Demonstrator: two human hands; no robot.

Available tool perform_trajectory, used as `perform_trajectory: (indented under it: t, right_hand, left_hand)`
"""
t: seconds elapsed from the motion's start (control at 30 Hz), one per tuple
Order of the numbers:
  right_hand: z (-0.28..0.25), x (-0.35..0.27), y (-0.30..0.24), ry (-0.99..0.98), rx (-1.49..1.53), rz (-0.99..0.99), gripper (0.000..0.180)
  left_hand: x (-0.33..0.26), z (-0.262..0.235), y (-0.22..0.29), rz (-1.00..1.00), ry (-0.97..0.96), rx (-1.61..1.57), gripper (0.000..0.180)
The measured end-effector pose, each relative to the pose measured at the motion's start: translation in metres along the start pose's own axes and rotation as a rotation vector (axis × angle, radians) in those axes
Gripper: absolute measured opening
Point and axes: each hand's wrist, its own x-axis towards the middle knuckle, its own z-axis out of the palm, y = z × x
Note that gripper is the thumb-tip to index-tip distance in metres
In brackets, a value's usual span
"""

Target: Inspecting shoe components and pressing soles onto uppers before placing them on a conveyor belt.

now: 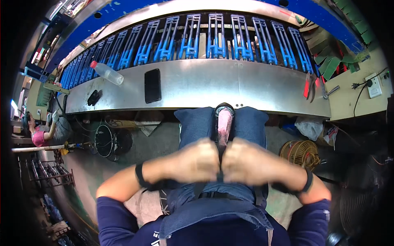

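Observation:
My left hand and my right hand are both closed and held side by side over my lap, blurred by motion. A narrow dark strip shows between them. Whatever the fingers grip is hidden from above. Just beyond my fists, a long black-edged piece with a rounded far end and a worn pink inner surface stands between my knees; its kind is unclear. Its near end runs down toward my hands.
A metal bench ahead carries a black phone, a clear bottle, a small black item and red-handled pliers. Behind it stand rows of blue forks. A yellow fan is right; a co-worker sits far left.

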Motion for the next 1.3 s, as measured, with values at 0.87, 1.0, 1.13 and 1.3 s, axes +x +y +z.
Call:
perform_trajectory:
  t: [0.87, 1.0, 1.13, 1.3]
  right_hand:
    - [-0.018, 0.027, 0.115, 0.332, 0.341, 0.787, 0.04]
    - [-0.024, 0.032, 0.118, 0.447, 0.133, 0.81, 0.053]
    - [0.004, 0.013, 0.122, 0.626, 0.731, 0.876, 0.041]
    - [0.006, -0.005, 0.042, 0.534, 0.818, 0.393, 0.062]
  left_hand:
    - [0.047, -0.026, -0.115, -0.707, 0.379, -0.706, 0.027]
    - [0.054, -0.038, -0.121, -0.533, 0.24, -0.044, 0.029]
    - [0.069, -0.018, -0.105, -0.573, 0.431, -0.2, 0.025]
    - [0.037, -0.016, -0.016, -0.28, 0.45, -0.309, 0.046]
